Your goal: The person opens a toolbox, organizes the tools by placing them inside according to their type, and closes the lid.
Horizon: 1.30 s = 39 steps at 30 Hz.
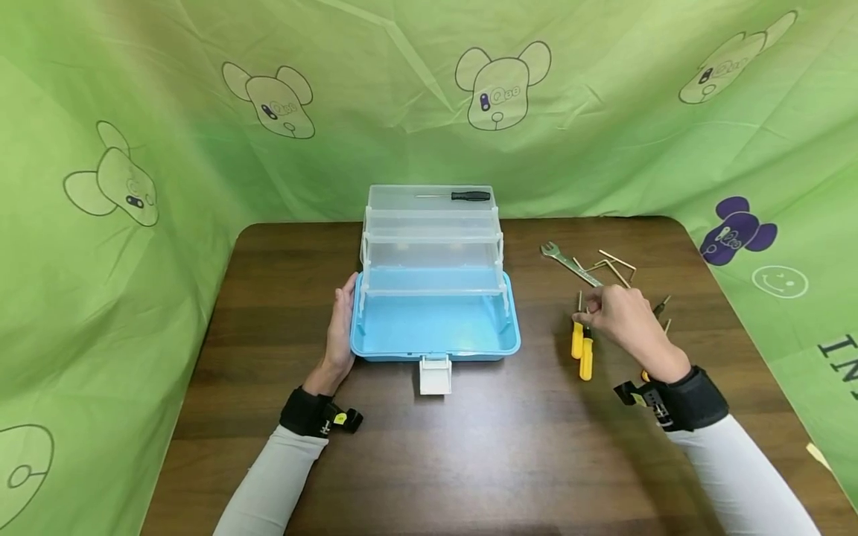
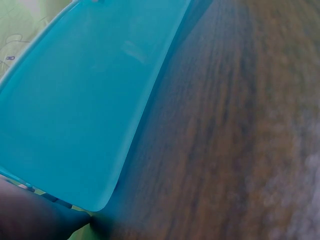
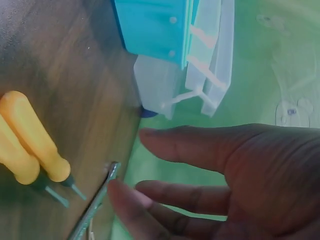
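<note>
A blue toolbox (image 1: 436,324) stands open on the table, its clear stacked trays (image 1: 432,223) raised at the back. My left hand (image 1: 340,331) rests along the box's left side with fingers extended. The left wrist view shows the blue wall (image 2: 90,100) close up, with a dark part of the hand at the lower left corner. My right hand (image 1: 623,316) hovers by two yellow-handled screwdrivers (image 1: 586,361). In the right wrist view its thumb and fingers are apart, holding nothing, near a wrench (image 3: 95,205). A black-handled screwdriver (image 1: 471,196) lies in the top tray.
An open-end wrench (image 1: 570,266) and several brass-coloured hex keys (image 1: 618,260) lie beyond the right hand. More tools (image 1: 661,306) are partly hidden behind the right wrist. The white latch (image 1: 435,376) hangs at the box's front. A green printed cloth (image 1: 402,97) surrounds the table.
</note>
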Motion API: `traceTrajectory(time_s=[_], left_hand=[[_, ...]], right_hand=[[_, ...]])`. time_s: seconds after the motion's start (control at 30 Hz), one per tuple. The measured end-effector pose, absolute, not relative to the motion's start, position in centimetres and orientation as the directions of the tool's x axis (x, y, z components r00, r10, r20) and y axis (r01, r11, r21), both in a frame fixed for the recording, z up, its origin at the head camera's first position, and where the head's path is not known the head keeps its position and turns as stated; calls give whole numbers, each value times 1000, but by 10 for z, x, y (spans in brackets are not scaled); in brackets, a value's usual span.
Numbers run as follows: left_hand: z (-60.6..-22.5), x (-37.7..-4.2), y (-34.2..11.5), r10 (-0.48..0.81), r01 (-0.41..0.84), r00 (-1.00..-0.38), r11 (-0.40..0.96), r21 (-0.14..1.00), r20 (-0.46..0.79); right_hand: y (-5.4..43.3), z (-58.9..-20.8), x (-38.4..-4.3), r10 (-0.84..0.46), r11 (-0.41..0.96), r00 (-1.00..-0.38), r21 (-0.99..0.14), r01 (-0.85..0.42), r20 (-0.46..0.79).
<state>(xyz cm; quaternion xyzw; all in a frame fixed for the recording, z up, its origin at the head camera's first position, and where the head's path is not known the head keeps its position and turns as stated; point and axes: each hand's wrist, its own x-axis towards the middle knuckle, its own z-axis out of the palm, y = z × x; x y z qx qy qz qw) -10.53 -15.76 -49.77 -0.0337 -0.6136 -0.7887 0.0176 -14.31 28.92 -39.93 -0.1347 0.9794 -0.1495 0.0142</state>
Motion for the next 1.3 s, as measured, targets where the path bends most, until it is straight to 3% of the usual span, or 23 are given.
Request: traceTrajectory(time_s=[0.37, 0.8, 1.3], left_hand=[[-498, -106, -158, 18, 75, -996, -238, 968, 82], [-496, -105, -157, 29, 72, -996, -235, 969, 81], [-495, -104, -157, 19, 65, -997, -242, 968, 72]], right_hand=[[292, -415, -138, -158, 932, -983, -343, -118, -91], [287, -432, -136, -116, 940, -992, -326, -95, -45], [281, -442, -136, -89, 952, -993, -301, -63, -74]])
